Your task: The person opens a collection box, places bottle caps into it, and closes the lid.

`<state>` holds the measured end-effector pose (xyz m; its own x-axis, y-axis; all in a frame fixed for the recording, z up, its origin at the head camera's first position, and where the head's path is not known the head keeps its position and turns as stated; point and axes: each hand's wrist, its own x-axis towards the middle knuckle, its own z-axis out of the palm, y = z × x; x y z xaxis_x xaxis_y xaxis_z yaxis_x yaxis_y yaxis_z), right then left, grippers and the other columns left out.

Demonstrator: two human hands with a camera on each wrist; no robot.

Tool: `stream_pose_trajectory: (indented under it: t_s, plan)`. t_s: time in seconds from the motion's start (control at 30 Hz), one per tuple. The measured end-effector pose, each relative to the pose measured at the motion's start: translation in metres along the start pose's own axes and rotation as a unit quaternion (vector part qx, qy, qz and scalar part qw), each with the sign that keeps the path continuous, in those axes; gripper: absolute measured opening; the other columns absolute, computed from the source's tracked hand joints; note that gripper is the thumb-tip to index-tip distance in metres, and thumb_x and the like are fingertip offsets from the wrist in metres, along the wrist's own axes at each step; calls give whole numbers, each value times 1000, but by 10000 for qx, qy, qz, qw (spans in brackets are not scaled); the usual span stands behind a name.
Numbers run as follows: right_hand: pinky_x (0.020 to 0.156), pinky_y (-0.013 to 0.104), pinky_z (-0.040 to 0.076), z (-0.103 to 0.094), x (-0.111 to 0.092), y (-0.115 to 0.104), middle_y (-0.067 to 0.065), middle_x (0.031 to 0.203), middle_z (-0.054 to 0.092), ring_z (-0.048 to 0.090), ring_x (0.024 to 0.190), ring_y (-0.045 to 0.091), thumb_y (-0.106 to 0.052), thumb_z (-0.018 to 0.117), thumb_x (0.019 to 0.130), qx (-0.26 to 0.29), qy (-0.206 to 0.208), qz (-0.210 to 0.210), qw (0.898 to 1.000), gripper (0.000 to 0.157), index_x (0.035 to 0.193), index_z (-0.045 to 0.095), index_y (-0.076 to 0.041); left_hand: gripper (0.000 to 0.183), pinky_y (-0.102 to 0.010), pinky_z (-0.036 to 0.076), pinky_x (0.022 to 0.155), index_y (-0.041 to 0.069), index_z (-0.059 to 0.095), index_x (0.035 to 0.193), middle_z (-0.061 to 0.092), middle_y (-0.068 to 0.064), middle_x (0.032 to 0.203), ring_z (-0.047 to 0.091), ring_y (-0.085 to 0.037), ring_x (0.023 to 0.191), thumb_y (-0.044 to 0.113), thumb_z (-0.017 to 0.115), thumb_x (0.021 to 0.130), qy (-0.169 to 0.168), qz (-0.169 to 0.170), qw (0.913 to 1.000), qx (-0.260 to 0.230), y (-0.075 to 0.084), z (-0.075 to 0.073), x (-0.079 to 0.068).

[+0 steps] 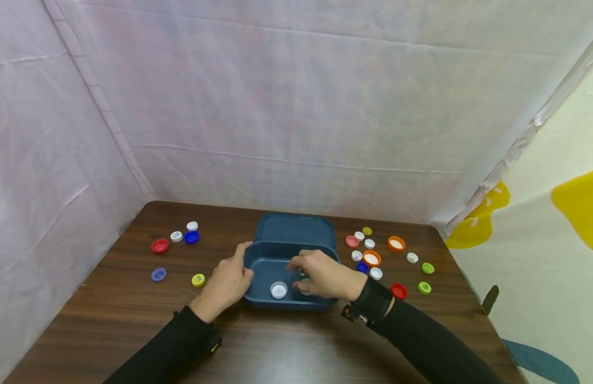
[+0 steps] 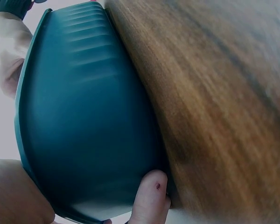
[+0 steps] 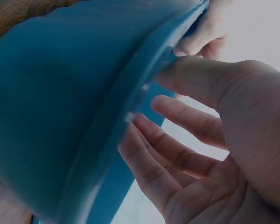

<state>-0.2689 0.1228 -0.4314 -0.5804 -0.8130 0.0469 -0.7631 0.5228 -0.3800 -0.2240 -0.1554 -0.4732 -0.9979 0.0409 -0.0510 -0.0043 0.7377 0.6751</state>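
A dark blue plastic box (image 1: 258, 304) stands at the middle of the table, its lid (image 1: 295, 229) folded back behind it. My left hand (image 1: 227, 277) grips the box's left side, thumb over the rim and a finger (image 2: 150, 196) against the outer wall. My right hand (image 1: 322, 273) reaches into the right half of the box with its fingers spread apart. Beneath those fingers (image 3: 149, 172) lie white caps, partly hidden by the hand. Another white cap (image 1: 279, 290) rests on the box floor, left of the right hand.
Left of the box lie a red cap (image 1: 160, 246), a yellow cap (image 1: 198, 280) and several blue and white ones. On the right, orange-rimmed caps (image 1: 396, 244), green caps (image 1: 424, 288), a red cap (image 1: 399, 290) and several others are scattered. White cloth (image 1: 296, 106) hangs behind the table.
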Motion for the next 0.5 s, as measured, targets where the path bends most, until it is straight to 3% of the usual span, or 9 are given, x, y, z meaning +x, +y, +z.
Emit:
stream_pose_trajectory:
  t_s: [0.27, 0.5]
  plan:
    - [90, 30, 67, -2, -9, 1, 17, 128, 81, 80, 111, 31, -15, 87, 106, 92, 226, 4, 9997, 35, 138, 80, -2, 72, -31, 53, 57, 14, 31, 180, 62, -9, 86, 64, -20, 64, 9, 61, 114, 6, 31, 10000, 7, -2, 0, 0]
    - [99, 37, 70, -5, -18, 8, 16, 129, 81, 81, 115, 30, -16, 86, 107, 91, 330, 214, 9992, 36, 140, 80, -3, 72, -32, 53, 59, 15, 31, 180, 63, -9, 87, 65, -20, 65, 10, 61, 115, -11, 32, 10000, 0, -2, 0, 0]
